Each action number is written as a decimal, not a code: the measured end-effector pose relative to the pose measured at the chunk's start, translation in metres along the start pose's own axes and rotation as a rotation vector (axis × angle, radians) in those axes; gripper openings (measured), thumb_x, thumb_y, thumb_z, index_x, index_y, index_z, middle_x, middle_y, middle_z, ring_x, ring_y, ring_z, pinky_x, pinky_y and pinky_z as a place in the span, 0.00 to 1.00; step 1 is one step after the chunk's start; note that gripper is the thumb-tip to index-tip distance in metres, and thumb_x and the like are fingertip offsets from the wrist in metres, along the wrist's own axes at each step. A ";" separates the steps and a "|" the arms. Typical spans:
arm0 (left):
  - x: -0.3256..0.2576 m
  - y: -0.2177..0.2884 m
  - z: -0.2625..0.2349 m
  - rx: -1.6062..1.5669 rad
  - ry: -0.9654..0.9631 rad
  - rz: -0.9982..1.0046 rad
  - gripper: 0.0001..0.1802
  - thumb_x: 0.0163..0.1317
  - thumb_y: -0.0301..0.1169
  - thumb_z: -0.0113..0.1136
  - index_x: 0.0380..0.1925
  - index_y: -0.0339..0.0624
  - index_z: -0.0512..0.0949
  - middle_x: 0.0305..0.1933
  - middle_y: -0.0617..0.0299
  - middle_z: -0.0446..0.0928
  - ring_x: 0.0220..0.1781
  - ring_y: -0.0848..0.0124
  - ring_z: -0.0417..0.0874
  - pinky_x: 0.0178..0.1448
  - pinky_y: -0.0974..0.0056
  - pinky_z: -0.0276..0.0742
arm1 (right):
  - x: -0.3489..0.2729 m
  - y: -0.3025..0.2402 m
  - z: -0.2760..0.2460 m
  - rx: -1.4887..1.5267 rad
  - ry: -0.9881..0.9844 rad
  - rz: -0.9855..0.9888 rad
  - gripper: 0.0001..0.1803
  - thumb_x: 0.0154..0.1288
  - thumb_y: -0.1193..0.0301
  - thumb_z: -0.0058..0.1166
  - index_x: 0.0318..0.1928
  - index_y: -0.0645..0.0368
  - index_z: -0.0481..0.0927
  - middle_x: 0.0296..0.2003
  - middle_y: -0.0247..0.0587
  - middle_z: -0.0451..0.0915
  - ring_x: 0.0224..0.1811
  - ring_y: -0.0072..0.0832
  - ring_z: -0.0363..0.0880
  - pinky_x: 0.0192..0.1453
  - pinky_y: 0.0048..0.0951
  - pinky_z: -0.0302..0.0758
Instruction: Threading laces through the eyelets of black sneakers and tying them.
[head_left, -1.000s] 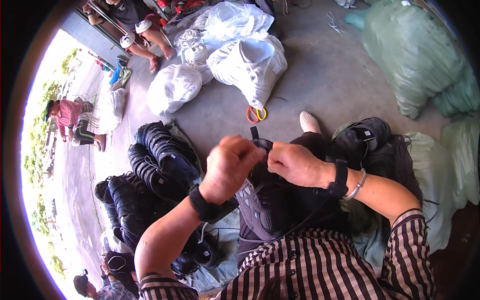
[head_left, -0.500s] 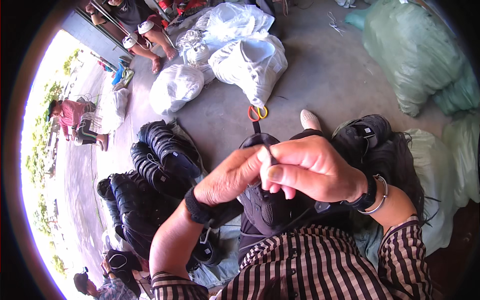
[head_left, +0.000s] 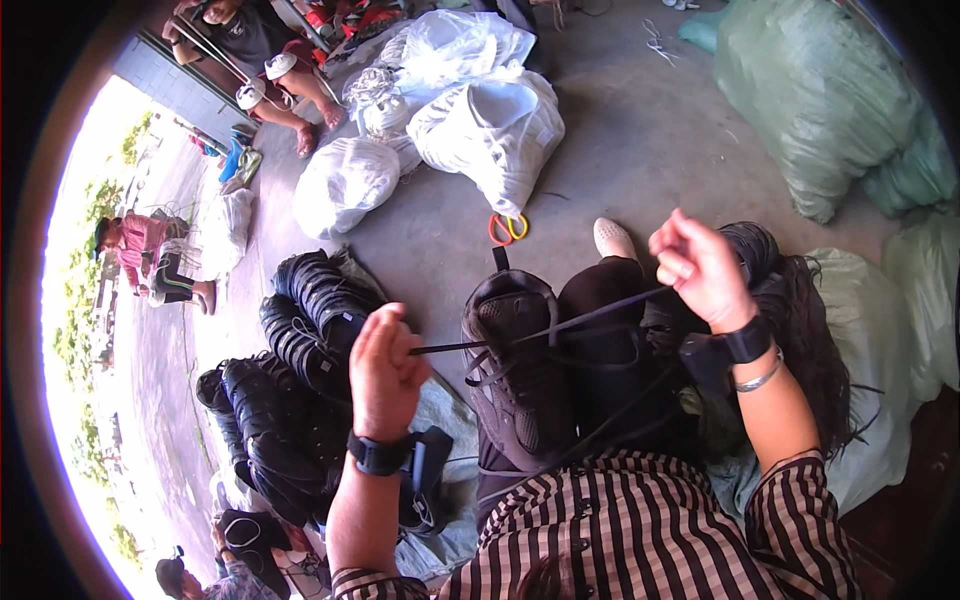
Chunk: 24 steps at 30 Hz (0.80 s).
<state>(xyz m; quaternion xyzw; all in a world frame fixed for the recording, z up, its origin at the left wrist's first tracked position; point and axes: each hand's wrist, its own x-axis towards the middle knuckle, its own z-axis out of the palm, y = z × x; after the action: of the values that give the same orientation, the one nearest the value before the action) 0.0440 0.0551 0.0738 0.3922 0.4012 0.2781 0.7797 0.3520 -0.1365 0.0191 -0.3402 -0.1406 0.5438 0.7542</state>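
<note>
A dark grey sneaker (head_left: 520,415) rests on my lap, its opening pointing away from me. Over it a black shoelace (head_left: 602,312) is pulled into a long, nearly straight line. My left hand (head_left: 385,372) has its fingers closed around one end, left of the shoe. Out to the right and somewhat farther off, my right hand (head_left: 705,265) pinches the other end. Part of the lace loops at the shoe's eyelets. Just past the sneaker's far end are scissors with red and yellow handles (head_left: 508,230).
Rows of black shoes (head_left: 275,430) lie to my left, more dark shoes (head_left: 745,250) to my right. White bags (head_left: 490,135) sit ahead on the concrete floor (head_left: 620,120); large green sacks (head_left: 820,110) stand at right. Several people sit at the left and far left.
My hands were together above the shoe; they have moved apart, left hand to the left, right hand to the right and away, drawing the shoelace out between them.
</note>
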 end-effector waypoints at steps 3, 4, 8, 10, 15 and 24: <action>0.012 0.012 -0.044 -0.069 0.085 0.146 0.07 0.66 0.36 0.53 0.40 0.47 0.74 0.17 0.77 0.54 0.16 0.84 0.53 0.18 0.75 0.47 | 0.003 0.020 0.018 -0.414 0.163 0.087 0.14 0.71 0.63 0.43 0.34 0.59 0.75 0.25 0.40 0.79 0.13 0.09 0.56 0.17 0.13 0.53; 0.014 0.019 -0.055 -0.082 0.188 0.171 0.08 0.66 0.36 0.53 0.40 0.46 0.74 0.16 0.77 0.55 0.16 0.84 0.53 0.18 0.74 0.47 | 0.006 0.025 0.016 -0.522 0.105 0.119 0.14 0.71 0.62 0.44 0.39 0.60 0.76 0.25 0.41 0.79 0.13 0.08 0.55 0.17 0.13 0.53; 0.008 0.049 -0.102 -0.300 0.232 0.295 0.08 0.69 0.37 0.50 0.39 0.46 0.72 0.17 0.77 0.58 0.16 0.84 0.52 0.18 0.75 0.48 | 0.019 0.053 0.039 -0.877 0.007 -0.094 0.13 0.71 0.68 0.44 0.42 0.68 0.72 0.23 0.37 0.75 0.16 0.16 0.68 0.21 0.19 0.65; 0.006 0.048 -0.115 -0.237 0.222 0.301 0.08 0.70 0.38 0.50 0.39 0.46 0.71 0.17 0.77 0.59 0.16 0.84 0.53 0.19 0.75 0.49 | 0.016 0.057 0.048 -0.951 0.033 0.005 0.10 0.70 0.71 0.44 0.40 0.68 0.72 0.23 0.36 0.73 0.19 0.19 0.73 0.27 0.21 0.70; -0.001 0.056 -0.162 -0.203 0.067 0.365 0.12 0.69 0.34 0.48 0.47 0.38 0.70 0.29 0.69 0.70 0.27 0.82 0.69 0.31 0.78 0.68 | 0.008 0.076 0.055 -1.224 -0.111 -0.380 0.06 0.61 0.74 0.53 0.31 0.65 0.77 0.24 0.50 0.79 0.29 0.43 0.80 0.35 0.35 0.75; -0.011 0.032 -0.133 -0.064 0.192 0.391 0.21 0.66 0.19 0.46 0.59 0.32 0.65 0.58 0.52 0.72 0.61 0.66 0.74 0.54 0.71 0.79 | -0.009 0.077 0.063 -1.375 -0.141 -0.205 0.04 0.58 0.78 0.57 0.33 0.65 0.76 0.22 0.44 0.78 0.26 0.27 0.80 0.30 0.28 0.74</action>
<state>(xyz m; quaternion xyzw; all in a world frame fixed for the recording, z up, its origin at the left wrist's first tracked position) -0.0780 0.1158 0.0555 0.4091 0.3809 0.4728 0.6812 0.2562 -0.1085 0.0154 -0.6892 -0.5330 0.2784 0.4042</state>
